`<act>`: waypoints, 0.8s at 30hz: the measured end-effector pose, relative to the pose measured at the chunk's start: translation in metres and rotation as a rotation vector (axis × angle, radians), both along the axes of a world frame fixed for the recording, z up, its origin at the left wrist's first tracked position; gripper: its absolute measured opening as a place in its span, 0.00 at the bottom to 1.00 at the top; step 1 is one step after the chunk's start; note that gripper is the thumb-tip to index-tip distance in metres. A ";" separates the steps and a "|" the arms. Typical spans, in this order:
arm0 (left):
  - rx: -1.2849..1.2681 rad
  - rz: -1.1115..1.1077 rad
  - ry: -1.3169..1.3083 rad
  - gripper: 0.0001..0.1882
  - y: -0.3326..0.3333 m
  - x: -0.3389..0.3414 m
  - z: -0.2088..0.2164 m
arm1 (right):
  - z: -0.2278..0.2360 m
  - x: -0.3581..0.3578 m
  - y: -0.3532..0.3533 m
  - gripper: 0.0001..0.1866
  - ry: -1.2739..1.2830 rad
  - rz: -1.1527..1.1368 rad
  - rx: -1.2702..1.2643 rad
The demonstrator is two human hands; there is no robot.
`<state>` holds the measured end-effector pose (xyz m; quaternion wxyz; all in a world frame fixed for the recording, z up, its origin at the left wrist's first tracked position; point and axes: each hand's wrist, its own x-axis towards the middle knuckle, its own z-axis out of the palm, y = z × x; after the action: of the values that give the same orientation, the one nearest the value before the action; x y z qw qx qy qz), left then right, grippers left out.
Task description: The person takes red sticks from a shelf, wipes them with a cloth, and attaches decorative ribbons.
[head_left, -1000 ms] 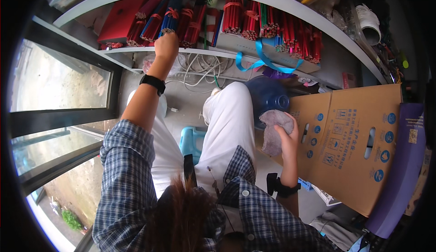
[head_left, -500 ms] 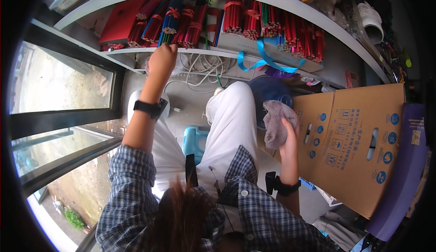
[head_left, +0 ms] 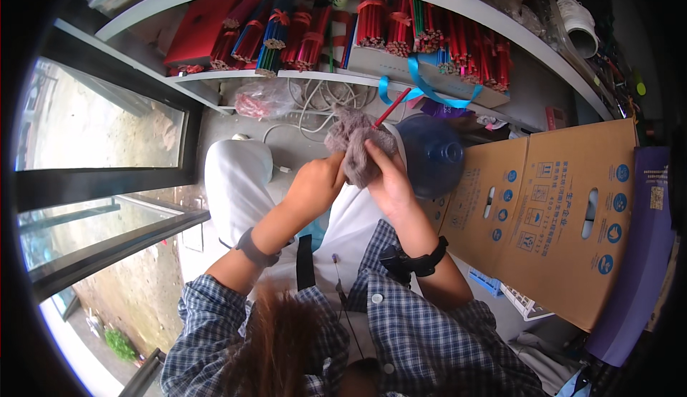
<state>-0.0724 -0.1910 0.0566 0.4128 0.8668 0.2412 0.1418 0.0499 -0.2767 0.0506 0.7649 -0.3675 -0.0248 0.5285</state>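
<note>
A greyish-mauve cloth (head_left: 358, 136) is bunched up above my knees, between my two hands. A slim red pencil (head_left: 393, 106) pokes out of its far right side; the middle of it is hidden in the folds. My left hand (head_left: 317, 184) is closed at the cloth's near left edge, in line with the pencil, whose near end its fingers cover. From the right, my right hand (head_left: 390, 180) wraps the cloth, thumb on top. Beyond my hands, tied bundles of red pencils (head_left: 311, 47) and blue pencils (head_left: 276, 30) lie on the shelf.
A blue water jug (head_left: 429, 157) stands by my right knee, beside a large cardboard box (head_left: 547, 218). White cables (head_left: 313, 107) and a clear plastic bag (head_left: 265, 98) lie under the shelf edge (head_left: 286, 75). A glass door (head_left: 107, 121) is at left.
My left hand has come back from the pencil bundles to the cloth. My right hand has brought the cloth left and up to meet it. The red pencil now shows through the cloth.
</note>
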 end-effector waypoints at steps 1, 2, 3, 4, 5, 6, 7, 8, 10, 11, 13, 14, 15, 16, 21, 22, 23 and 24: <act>-0.003 0.001 0.000 0.12 0.001 -0.002 0.001 | 0.005 -0.001 -0.001 0.19 -0.025 0.018 -0.018; -0.022 -0.047 0.052 0.12 0.003 -0.006 0.004 | 0.012 -0.002 -0.002 0.19 -0.050 0.037 -0.037; -0.042 -0.095 0.105 0.11 0.004 -0.010 0.006 | 0.015 -0.003 -0.003 0.19 -0.050 0.038 -0.041; -0.046 -0.096 0.104 0.11 0.004 -0.012 0.008 | 0.017 -0.004 -0.004 0.19 -0.060 0.016 -0.046; -0.056 -0.127 0.093 0.11 0.004 -0.013 0.009 | 0.019 -0.005 -0.006 0.18 -0.071 -0.006 -0.052; -0.066 -0.159 0.083 0.11 0.004 -0.015 0.010 | 0.020 -0.005 -0.007 0.18 -0.071 -0.006 -0.057; -0.067 -0.156 0.083 0.11 0.004 -0.016 0.010 | 0.021 -0.006 -0.007 0.18 -0.076 -0.019 -0.053; -0.071 -0.163 0.065 0.11 0.005 -0.018 0.010 | 0.022 -0.006 -0.007 0.17 -0.081 -0.033 -0.049; -0.071 -0.163 0.051 0.11 0.007 -0.022 0.015 | 0.022 -0.005 -0.007 0.15 -0.142 -0.080 -0.073; 0.004 -0.196 0.044 0.12 0.009 -0.022 0.021 | 0.015 0.007 -0.010 0.14 -0.125 -0.118 -0.022; 0.069 -0.225 0.011 0.14 0.011 -0.026 0.024 | 0.012 0.036 -0.015 0.14 -0.131 -0.178 0.044; 0.070 -0.221 0.012 0.14 0.011 -0.028 0.025 | 0.013 0.047 -0.017 0.14 -0.155 -0.200 0.056; 0.078 -0.225 0.021 0.14 0.011 -0.031 0.025 | 0.012 0.054 -0.018 0.15 -0.184 -0.219 0.042; 0.084 -0.233 0.027 0.14 0.011 -0.031 0.024 | 0.011 0.063 -0.020 0.16 -0.178 -0.210 0.028; 0.116 -0.216 -0.036 0.12 0.015 -0.030 0.023 | 0.004 0.103 -0.038 0.15 -0.184 -0.365 0.017; 0.083 -0.194 -0.039 0.12 0.018 -0.033 0.021 | 0.009 0.111 -0.040 0.16 -0.225 -0.370 0.039; 0.081 -0.192 -0.040 0.12 0.019 -0.034 0.020 | 0.015 0.114 -0.046 0.18 -0.261 -0.428 -0.018; 0.018 -0.159 -0.046 0.13 0.021 -0.035 0.020 | 0.020 0.118 -0.049 0.20 -0.232 -0.454 -0.028</act>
<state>-0.1075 -0.1703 0.0767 0.4205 0.8833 0.1607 0.1308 0.1674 -0.3258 0.0704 0.8510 -0.4321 -0.0217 0.2977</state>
